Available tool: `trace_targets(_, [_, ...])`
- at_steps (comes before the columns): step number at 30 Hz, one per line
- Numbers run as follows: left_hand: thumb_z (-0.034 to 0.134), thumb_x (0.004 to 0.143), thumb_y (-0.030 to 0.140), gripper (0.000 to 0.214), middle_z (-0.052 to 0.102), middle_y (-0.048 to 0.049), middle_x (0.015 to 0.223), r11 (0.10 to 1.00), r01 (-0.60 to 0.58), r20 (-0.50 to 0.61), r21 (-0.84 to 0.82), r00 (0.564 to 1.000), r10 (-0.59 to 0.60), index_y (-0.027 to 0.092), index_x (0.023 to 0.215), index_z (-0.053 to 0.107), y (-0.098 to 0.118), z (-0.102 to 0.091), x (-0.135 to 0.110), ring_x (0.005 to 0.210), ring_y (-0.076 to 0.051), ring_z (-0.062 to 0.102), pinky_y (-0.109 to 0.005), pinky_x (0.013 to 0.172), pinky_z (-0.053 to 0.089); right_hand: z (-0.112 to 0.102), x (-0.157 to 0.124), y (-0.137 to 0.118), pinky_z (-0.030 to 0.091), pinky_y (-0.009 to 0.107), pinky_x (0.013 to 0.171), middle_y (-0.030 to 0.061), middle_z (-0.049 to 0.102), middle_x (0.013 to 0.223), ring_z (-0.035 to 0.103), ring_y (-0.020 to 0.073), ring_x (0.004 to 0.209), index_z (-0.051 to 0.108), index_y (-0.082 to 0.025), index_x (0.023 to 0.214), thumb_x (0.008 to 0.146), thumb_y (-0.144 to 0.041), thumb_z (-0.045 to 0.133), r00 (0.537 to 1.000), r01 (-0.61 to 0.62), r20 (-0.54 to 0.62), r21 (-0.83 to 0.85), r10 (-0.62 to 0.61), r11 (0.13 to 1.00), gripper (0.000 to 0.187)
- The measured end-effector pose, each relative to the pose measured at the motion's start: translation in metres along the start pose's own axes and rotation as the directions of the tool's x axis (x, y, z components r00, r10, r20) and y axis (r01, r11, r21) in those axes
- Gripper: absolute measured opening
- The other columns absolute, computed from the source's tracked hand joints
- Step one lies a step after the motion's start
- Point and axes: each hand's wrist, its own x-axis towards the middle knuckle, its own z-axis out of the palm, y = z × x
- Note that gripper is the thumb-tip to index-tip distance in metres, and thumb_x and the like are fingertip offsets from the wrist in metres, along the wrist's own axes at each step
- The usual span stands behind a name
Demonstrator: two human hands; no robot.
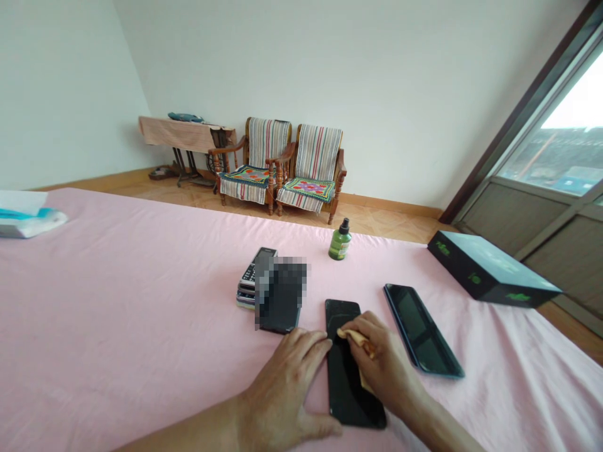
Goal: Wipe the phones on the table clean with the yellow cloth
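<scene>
A black smartphone (346, 383) lies flat, screen up, on the pink cloth in front of me. My left hand (287, 389) rests along its left edge, fingers stretched out and thumb spread by the lower corner, touching the phone from one side. Bunched in the closed fingers of my right hand (384, 358) is a pale yellow cloth (355, 337), pressed on the upper part of the screen. To the right lies a second smartphone (419, 329) with a dark, reflective screen. Left of centre, a dark, partly blurred phone (282, 301) sits beside a stack topped by a keypad phone (258, 267).
A green bottle with a black cap (340, 242) stands beyond the phones. At the right is a black box (490, 270); at the far left, a tissue pack (31, 216). Past the pink-covered surface (141, 301) stand two wooden armchairs (311, 169) and a cloth-covered table (179, 134).
</scene>
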Motion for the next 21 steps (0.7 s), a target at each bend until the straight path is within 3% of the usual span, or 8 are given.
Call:
trace_targets(4, [0.083, 0.061, 0.058, 0.093, 0.052, -0.0152, 0.135, 1.0, -0.009, -0.006, -0.004, 1.0, 0.009, 0.015, 0.137, 0.05, 0.002, -0.002, 0.0, 0.121, -0.035, 0.045, -0.05, 0.108, 0.035, 0.011, 0.032, 0.012, 0.045, 0.027, 0.067, 0.0041, 0.059, 0.081, 0.058, 0.0162, 0.075, 0.067, -0.017, 0.084, 0.084, -0.006, 0.049, 0.995, 0.081, -0.049, -0.081, -0.085, 0.993, 0.022])
trace_targets(9, [0.083, 0.06, 0.057, 0.092, 0.053, -0.0143, 0.134, 1.0, -0.021, -0.026, -0.004, 0.999, 0.021, 0.017, 0.137, 0.05, 0.0, 0.001, 0.001, 0.12, -0.035, 0.045, -0.052, 0.107, 0.034, 0.019, 0.052, 0.012, 0.045, 0.026, 0.067, 0.0045, 0.056, 0.081, 0.055, 0.0162, 0.075, 0.069, -0.016, 0.083, 0.082, 0.0, 0.048, 0.988, 0.15, -0.013, -0.183, -0.154, 0.972, 0.026])
trace_targets(15, [0.085, 0.06, 0.051, 0.09, 0.053, -0.013, 0.134, 1.0, -0.012, -0.022, 0.013, 1.0, 0.012, 0.017, 0.136, 0.051, 0.002, -0.001, 0.001, 0.119, -0.034, 0.046, -0.049, 0.106, 0.036, 0.018, 0.05, 0.004, 0.043, 0.028, 0.071, 0.005, 0.053, 0.083, 0.053, 0.0178, 0.081, 0.07, -0.016, 0.085, 0.081, 0.006, 0.045, 0.981, 0.184, 0.118, -0.323, -0.153, 0.928, 0.033])
trace_targets(21, [0.087, 0.059, 0.045, 0.087, 0.051, -0.0109, 0.135, 1.0, -0.006, -0.006, -0.007, 1.0, 0.006, 0.017, 0.133, 0.051, 0.006, -0.004, 0.001, 0.12, -0.033, 0.045, -0.047, 0.108, 0.035, 0.016, 0.029, -0.003, 0.044, 0.03, 0.071, 0.0054, 0.053, 0.085, 0.05, 0.0193, 0.083, 0.066, -0.017, 0.083, 0.081, 0.007, 0.044, 0.969, 0.214, 0.184, -0.312, -0.162, 0.926, 0.032])
